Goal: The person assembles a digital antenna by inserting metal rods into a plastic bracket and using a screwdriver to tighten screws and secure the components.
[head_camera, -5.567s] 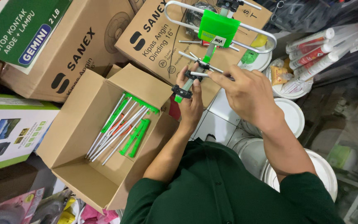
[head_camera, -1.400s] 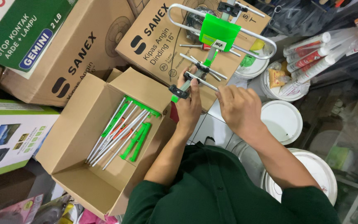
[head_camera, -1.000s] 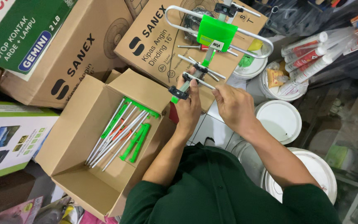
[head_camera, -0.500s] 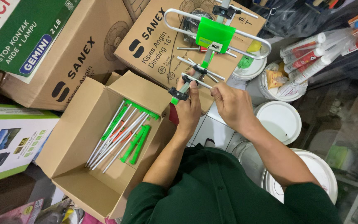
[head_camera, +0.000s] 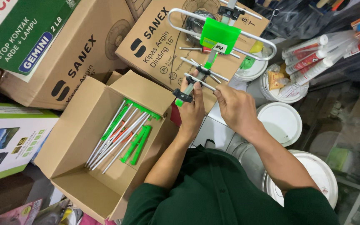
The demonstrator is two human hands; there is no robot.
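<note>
The right hand point(head_camera: 235, 109) has been brought in beside the left hand point(head_camera: 192, 109), both closed on the antenna point(head_camera: 213, 54), which is held steady above the open box point(head_camera: 80, 175) of spare rods point(head_camera: 119, 135).

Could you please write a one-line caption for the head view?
Both hands, left hand and right hand, hold a green antenna above an open cardboard box.

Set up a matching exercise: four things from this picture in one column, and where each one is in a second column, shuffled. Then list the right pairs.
Things:
1. antenna
2. loose rods
3. sealant tubes
4. white bucket lid

Places:
A. inside the open cardboard box
B. top right, lying in a bundle
C. held in both hands, left hand and right hand
D. just right of the right hand

Pairs: 1-C, 2-A, 3-B, 4-D
</note>
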